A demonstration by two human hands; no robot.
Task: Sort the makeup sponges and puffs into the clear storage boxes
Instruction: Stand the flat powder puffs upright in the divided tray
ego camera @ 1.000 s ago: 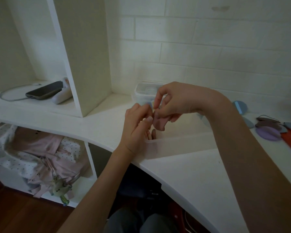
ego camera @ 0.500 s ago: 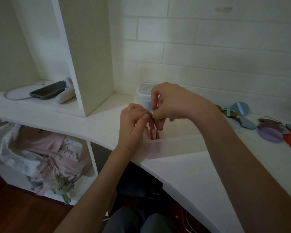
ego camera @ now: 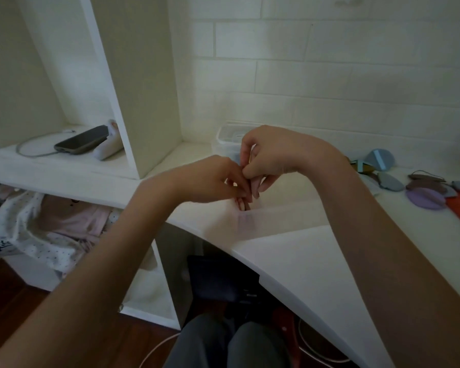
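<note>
Since a second ago our left hand (ego camera: 213,181) sinks toward the clear box (ego camera: 282,216). Both hands, right hand (ego camera: 271,155) included, pinch something too hidden to name, blocking the box. Puffs (ego camera: 425,197) lie right of it, a lidded box (ego camera: 229,142) behind.

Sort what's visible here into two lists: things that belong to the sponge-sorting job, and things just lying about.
Job:
- clear box under the hands
- lidded box behind
- puffs at right
- left hand, right hand, fingertips together over the clear box

Lying about:
- phone with cable
- clothes on lower shelf
</note>
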